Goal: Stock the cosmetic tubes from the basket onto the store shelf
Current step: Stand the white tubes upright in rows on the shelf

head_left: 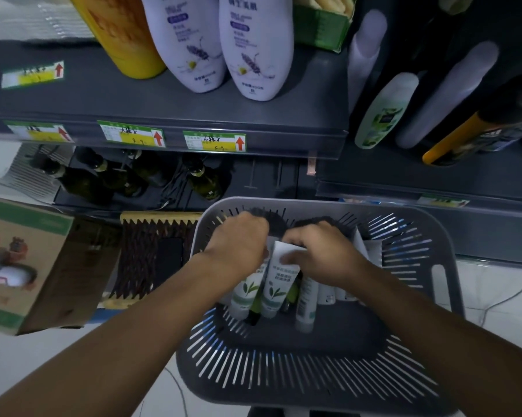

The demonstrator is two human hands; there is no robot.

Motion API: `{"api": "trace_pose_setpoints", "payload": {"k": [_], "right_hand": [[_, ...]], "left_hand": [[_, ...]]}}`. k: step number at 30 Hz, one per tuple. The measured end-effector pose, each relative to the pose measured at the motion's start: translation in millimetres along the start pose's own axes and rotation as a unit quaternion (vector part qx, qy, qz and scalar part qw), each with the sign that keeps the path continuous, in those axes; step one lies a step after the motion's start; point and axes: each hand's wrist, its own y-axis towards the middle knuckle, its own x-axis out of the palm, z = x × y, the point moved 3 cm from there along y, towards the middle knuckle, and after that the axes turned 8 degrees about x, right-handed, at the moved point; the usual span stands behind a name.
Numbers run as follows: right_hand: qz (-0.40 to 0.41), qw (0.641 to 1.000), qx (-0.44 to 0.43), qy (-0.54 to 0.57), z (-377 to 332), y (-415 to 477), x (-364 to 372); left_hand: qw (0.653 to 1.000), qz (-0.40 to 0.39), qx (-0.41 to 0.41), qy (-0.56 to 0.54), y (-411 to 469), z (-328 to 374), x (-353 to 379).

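Seen from above, a person's left hand (pixel 238 245) and right hand (pixel 316 254) reach into a grey slatted plastic basket (pixel 440 266) that sits in front of a dark grey metal store shelf (pixel 163 103). Both hands curl their fingers round the flat crimped ends of white cosmetic tubes with green leaf prints (pixel 276 287). These tubes are bunched near the basket's middle, and more lean by its right wall. To do this step well, the person should probably gather a few tubes squarely and lift them straight up, clear of the rim. Keeping the labels facing outward would suit the shelf beside the tall white lotion bottles (pixel 256 46).
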Motion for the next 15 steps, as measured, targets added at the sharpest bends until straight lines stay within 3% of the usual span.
{"api": "trace_pose_setpoints", "payload": {"k": [6, 15], "right_hand": [[0.073, 0.995, -0.039, -0.054, -17.7, -28.6, -41.2], [0.154, 0.977, 0.002, -0.148, -43.3, -106.5, -160.1]], "left_hand": [[0.999, 0.04, 0.032, -0.004, -19.3, 8.8, -36.5], [0.979, 0.137, 0.134, 0.063, -67.8, 55.4, -163.4]]}}
